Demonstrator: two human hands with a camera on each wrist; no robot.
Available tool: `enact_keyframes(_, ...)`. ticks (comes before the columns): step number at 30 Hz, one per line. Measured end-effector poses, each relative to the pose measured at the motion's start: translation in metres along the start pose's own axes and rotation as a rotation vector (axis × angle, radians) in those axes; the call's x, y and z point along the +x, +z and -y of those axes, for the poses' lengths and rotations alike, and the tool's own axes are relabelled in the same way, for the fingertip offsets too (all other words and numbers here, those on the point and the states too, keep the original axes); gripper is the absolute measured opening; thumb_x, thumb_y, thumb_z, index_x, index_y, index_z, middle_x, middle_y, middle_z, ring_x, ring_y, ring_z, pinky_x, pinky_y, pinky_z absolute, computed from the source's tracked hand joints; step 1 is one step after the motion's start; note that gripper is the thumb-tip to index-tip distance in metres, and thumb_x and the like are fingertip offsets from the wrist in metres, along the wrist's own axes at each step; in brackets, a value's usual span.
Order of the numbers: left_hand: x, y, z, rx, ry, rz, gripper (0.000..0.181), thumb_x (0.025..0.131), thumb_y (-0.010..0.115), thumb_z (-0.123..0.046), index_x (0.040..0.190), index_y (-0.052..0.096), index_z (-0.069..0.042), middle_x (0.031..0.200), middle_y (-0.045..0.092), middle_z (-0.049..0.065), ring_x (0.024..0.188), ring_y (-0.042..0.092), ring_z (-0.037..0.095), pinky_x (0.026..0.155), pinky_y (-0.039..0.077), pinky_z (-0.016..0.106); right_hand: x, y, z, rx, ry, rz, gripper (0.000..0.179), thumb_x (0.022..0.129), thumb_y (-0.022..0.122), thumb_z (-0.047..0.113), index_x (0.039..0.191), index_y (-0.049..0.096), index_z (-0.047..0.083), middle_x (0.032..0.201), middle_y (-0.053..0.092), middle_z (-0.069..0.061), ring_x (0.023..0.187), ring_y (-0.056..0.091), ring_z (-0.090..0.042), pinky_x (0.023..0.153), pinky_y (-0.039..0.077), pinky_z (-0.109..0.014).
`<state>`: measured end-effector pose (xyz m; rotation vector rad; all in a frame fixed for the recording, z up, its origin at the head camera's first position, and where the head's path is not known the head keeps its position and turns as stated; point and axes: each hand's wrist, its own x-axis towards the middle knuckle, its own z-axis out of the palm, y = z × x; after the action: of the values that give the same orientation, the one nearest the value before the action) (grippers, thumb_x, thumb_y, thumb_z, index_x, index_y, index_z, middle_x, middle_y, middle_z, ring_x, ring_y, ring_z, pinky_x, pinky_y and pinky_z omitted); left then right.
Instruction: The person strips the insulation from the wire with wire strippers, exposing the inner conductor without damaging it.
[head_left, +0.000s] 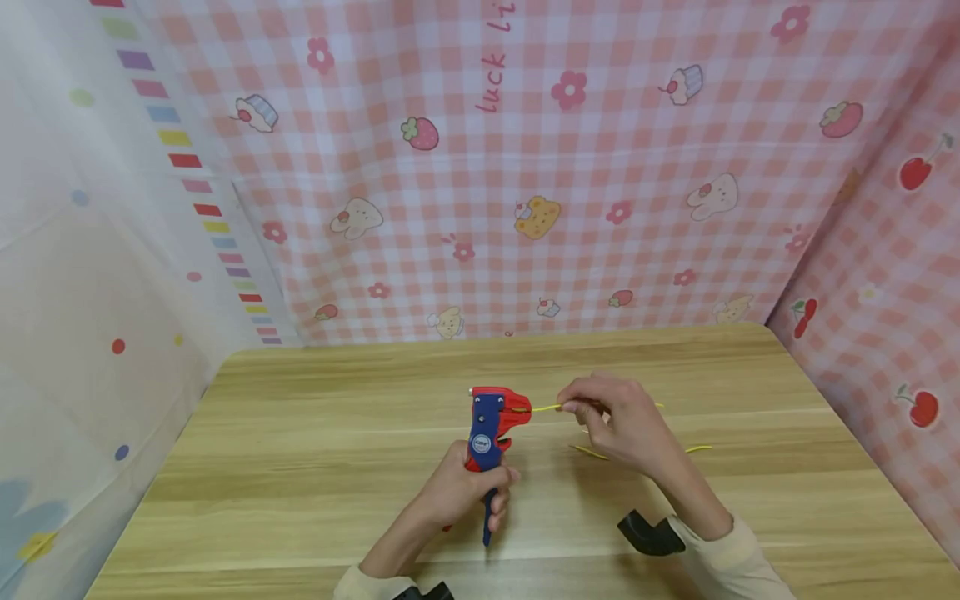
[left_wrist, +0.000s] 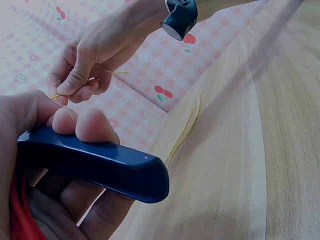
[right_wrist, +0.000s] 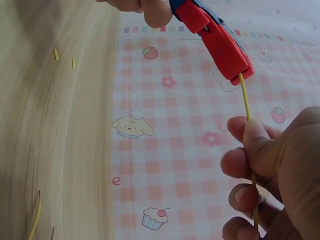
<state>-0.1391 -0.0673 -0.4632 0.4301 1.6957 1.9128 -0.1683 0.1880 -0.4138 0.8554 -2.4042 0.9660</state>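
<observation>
In the head view, my left hand [head_left: 453,492] grips the handles of a red and blue wire stripper [head_left: 487,421], its head held up above the table. Between thumb and fingertips, my right hand [head_left: 618,421] pinches a yellow wire [head_left: 546,408]. One end of that wire enters the red nose of the stripper, clearest in the right wrist view, where the wire [right_wrist: 245,97] runs straight from the nose into my fingers. How deep it goes inside is hidden. The blue handle [left_wrist: 100,162] crosses my left palm in the left wrist view.
More yellow wires [head_left: 590,452] lie on the wooden table [head_left: 300,467] below my right hand. Two short yellow pieces [right_wrist: 55,54] rest on the tabletop in the right wrist view. A pink checked cloth [head_left: 465,275] hangs behind the table. Each wrist carries a black camera mount [head_left: 651,533].
</observation>
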Motion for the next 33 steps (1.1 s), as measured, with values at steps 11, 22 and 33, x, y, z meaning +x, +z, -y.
enact_keyframes(11,0.0002,-0.0008,0.0006,-0.034,-0.028,-0.002,0.016,0.097,0.062,-0.009,0.084,0.057,-0.001,0.056,0.059,-0.004,0.046,0.062,0.013,0.053,0.056,0.028,0.0027,-0.0065,0.001,0.012,-0.091,-0.053,0.019,0.086,0.079,0.001,0.089,0.077,0.019,0.079,0.068,0.011,0.067,0.048,0.0,0.053,0.044,-0.022)
enact_keyframes(22,-0.0003,-0.0028,0.0007,-0.02,-0.029,0.001,0.019,0.098,0.061,-0.008,0.081,0.057,-0.004,0.057,0.059,-0.003,0.047,0.062,0.013,0.055,0.056,0.028,0.0035,-0.0088,0.0042,0.034,-0.1,-0.064,0.018,0.083,0.081,0.002,0.088,0.078,0.019,0.081,0.069,0.01,0.067,0.044,0.001,0.054,0.035,-0.012)
enact_keyframes(33,-0.0004,-0.0071,-0.0023,-0.019,-0.061,0.012,0.031,0.096,0.068,-0.016,0.095,0.058,0.013,0.062,0.062,-0.002,0.054,0.066,0.015,0.063,0.059,0.029,0.0042,-0.0085,0.003,0.048,-0.085,-0.048,0.019,0.084,0.081,0.002,0.09,0.078,0.02,0.081,0.069,0.012,0.068,0.045,0.001,0.053,0.039,-0.017)
